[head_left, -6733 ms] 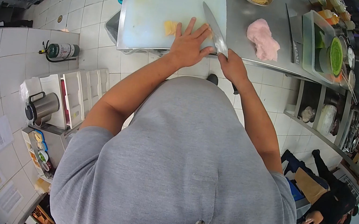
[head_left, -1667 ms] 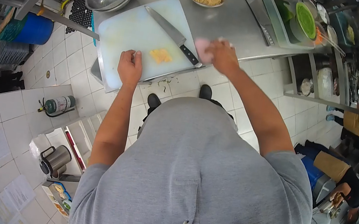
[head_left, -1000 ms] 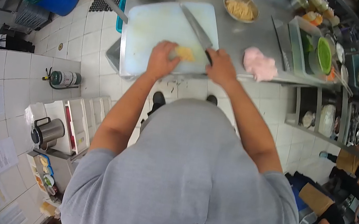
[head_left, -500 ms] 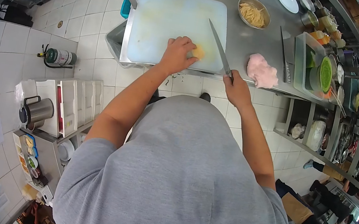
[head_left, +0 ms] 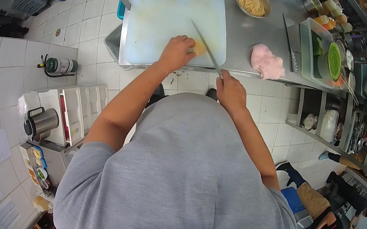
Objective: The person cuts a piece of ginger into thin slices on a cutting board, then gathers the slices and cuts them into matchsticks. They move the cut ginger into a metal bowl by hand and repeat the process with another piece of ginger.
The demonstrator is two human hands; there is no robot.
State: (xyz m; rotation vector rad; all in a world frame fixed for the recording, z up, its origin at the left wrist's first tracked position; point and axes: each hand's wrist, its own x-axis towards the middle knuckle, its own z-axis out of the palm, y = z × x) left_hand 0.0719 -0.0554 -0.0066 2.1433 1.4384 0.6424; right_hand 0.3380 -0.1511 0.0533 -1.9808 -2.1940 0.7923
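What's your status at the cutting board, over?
Left hand pins yellow food piece on cutting board. Right hand grips knife, blade angled across the piece. Pink cloth lies aside on counter, apart from the blade.
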